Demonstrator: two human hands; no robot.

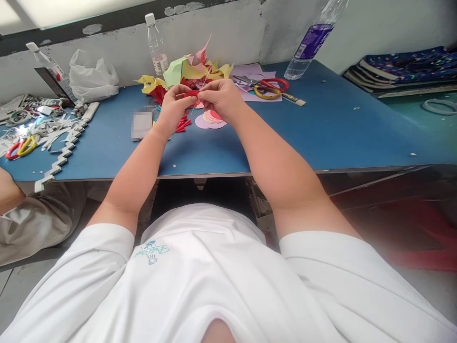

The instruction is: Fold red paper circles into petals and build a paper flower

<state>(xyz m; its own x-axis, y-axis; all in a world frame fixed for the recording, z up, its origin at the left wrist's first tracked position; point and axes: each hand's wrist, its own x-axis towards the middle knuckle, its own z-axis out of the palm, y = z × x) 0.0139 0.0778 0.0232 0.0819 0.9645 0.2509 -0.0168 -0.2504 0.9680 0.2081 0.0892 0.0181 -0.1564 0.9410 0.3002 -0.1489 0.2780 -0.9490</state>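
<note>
Blue tabletop (321, 128); above it, small bright-red paper piece (192, 93) pinched tight between fingers of left hand (174, 102) and right hand (222, 97)

Bright even daylight, soft shadows, wide-angle bending at blurred edges

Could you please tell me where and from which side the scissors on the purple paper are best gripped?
Take the scissors by the handle loops, coming from the right: they lie flat on purple paper, blades pointing left toward the paper pile, loops on the open side. The right hand, nearest, is pinching red paper.
</note>
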